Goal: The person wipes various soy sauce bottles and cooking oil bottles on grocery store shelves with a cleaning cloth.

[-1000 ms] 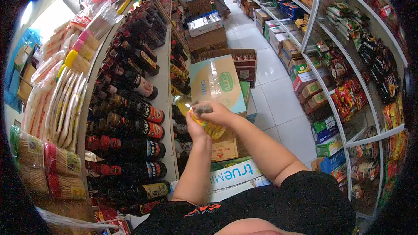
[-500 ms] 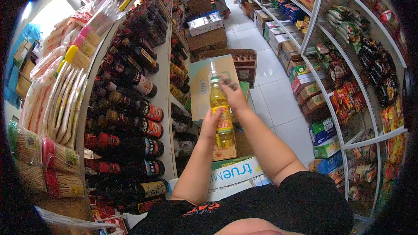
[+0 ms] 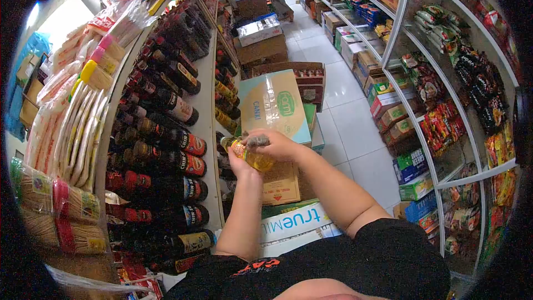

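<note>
A bottle of yellow cooking oil point(image 3: 260, 161) with a yellow-and-red label lies tilted between my hands, its neck toward the left shelf. My left hand point(image 3: 242, 162) is closed around it from below and the left. Over the top of the bottle, my right hand point(image 3: 276, 141) is closed on a small crumpled grey rag point(image 3: 257, 141), pressed at the label. Part of the label is hidden by my fingers. Beneath my hands stands a cardboard carton point(image 3: 280, 180), and just beyond it a taped beige-and-blue carton point(image 3: 266, 97).
Dark sauce bottles point(image 3: 186, 144) fill the left shelf, with packs of skewers point(image 3: 78, 214) beside them. Glass-fronted shelves point(image 3: 400, 33) of packets line the right. A tiled aisle point(image 3: 355, 133) runs between. Stacked boxes point(image 3: 261, 30) and a person's legs point(image 3: 276, 0) are farther back.
The bottle has gone from upright to tilted, its neck swinging left, and moved slightly left. My right hand with the rag has come down from the neck to the label.
</note>
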Available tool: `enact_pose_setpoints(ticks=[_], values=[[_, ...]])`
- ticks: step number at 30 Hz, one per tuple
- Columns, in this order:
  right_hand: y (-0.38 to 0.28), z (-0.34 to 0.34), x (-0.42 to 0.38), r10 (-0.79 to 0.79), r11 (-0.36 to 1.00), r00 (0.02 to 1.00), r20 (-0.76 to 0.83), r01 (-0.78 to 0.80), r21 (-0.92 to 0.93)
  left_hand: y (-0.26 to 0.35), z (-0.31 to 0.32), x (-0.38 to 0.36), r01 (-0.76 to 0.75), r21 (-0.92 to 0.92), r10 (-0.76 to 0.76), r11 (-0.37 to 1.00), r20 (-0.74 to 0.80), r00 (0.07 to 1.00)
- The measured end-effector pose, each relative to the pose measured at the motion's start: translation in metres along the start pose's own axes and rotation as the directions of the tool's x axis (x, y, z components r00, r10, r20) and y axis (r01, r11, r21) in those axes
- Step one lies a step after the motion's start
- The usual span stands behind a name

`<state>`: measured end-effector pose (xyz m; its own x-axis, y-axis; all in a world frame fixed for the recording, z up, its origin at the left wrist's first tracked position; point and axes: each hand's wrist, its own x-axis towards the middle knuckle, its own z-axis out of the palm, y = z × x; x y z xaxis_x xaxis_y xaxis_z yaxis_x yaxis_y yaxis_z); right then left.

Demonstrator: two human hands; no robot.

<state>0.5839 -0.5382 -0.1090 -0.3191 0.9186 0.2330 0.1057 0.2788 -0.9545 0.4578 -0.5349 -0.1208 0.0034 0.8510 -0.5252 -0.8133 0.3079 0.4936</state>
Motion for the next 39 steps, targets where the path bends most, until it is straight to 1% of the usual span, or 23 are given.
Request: enact_pose_setpoints(ticks=[3, 6, 9, 10, 12, 13, 14, 15, 17, 21, 24, 27, 28, 29, 30, 33, 36, 39], values=[[-0.007, -0.002, 0.0, -0.057, 0.997, 0.998, 0.034, 0.055, 0.045, 0.001, 0.005, -0.008, 0.034, 0.0, -0.034, 0.999, -0.049, 0.998], [0.0, -0.005, 0.0, -0.117, 0.988, 0.989, 0.095, 0.106, 0.114, 0.004, -0.022, 0.022, 0.095, 0.029, -0.095, 0.995, 0.015, 0.995], [-0.006, -0.004, 0.002, -0.197, 0.98, 0.966, 0.168, 0.194, 0.038, 0.009, -0.029, 0.026, 0.096, 0.102, -0.103, 0.99, 0.065, 0.993], [-0.011, -0.002, 0.002, -0.193, 0.981, 0.972, 0.132, 0.193, 0.007, 0.009, -0.027, 0.023, 0.106, 0.136, -0.111, 0.985, 0.035, 0.993], [-0.024, 0.001, -0.002, -0.185, 0.98, 0.981, 0.064, 0.188, -0.057, 0.005, -0.027, 0.027, 0.147, 0.098, -0.154, 0.984, 0.062, 0.986], [-0.031, 0.001, -0.002, -0.145, 0.987, 0.988, 0.048, 0.148, -0.065, 0.003, -0.027, 0.029, 0.169, 0.078, -0.175, 0.982, 0.076, 0.982], [-0.037, 0.0, -0.002, -0.103, 0.992, 0.994, 0.031, 0.105, -0.074, 0.002, -0.023, 0.026, 0.214, 0.079, -0.223, 0.974, 0.146, 0.964], [-0.04, -0.001, -0.002, -0.061, 0.995, 0.998, 0.013, 0.062, -0.083, 0.0, -0.022, 0.027, 0.224, 0.067, -0.232, 0.972, 0.154, 0.961], [-0.032, 0.0, -0.002, -0.089, 0.983, 0.995, -0.039, 0.081, -0.164, -0.003, -0.021, 0.029, 0.245, 0.048, -0.249, 0.968, 0.167, 0.954], [-0.022, 0.002, -0.002, -0.103, 0.946, 0.987, -0.125, 0.058, -0.319, -0.002, -0.018, 0.026, 0.194, 0.171, -0.217, 0.966, 0.123, 0.969], [-0.02, 0.0, -0.001, -0.068, 0.961, 0.974, -0.216, 0.007, -0.275, -0.009, -0.013, 0.017, 0.259, 0.113, -0.273, 0.959, 0.135, 0.952], [-0.032, -0.007, -0.006, 0.006, 0.969, 0.98, -0.201, -0.055, -0.24, -0.013, -0.016, 0.02, 0.266, 0.229, -0.296, 0.936, 0.11, 0.949], [-0.029, -0.007, -0.005, -0.064, 0.975, 0.989, -0.134, 0.033, -0.221, -0.013, -0.016, 0.018, 0.284, 0.188, -0.309, 0.94, 0.12, 0.943], [-0.023, -0.005, -0.003, -0.138, 0.973, 0.988, -0.065, 0.123, -0.193, -0.007, -0.005, 0.001, 0.299, 0.146, -0.318, 0.943, 0.13, 0.939], [-0.018, -0.004, -0.001, -0.213, 0.964, 0.977, 0.002, 0.211, -0.159, -0.004, 0.001, -0.008, 0.313, 0.102, -0.326, 0.944, 0.141, 0.935], [-0.01, -0.009, 0.002, -0.192, 0.977, 0.97, 0.152, 0.174, 0.124, -0.003, -0.002, -0.002, 0.223, 0.153, -0.238, 0.963, 0.092, 0.967], [-0.015, -0.022, -0.003, -0.167, 0.979, 0.933, 0.32, 0.117, 0.168, -0.013, -0.017, 0.015, 0.17, 0.029, -0.172, 0.985, 0.163, 0.971], [-0.01, -0.024, -0.001, -0.178, 0.982, 0.883, 0.433, 0.129, 0.141, -0.015, -0.022, 0.017, 0.125, 0.101, -0.14, 0.987, 0.163, 0.977]])
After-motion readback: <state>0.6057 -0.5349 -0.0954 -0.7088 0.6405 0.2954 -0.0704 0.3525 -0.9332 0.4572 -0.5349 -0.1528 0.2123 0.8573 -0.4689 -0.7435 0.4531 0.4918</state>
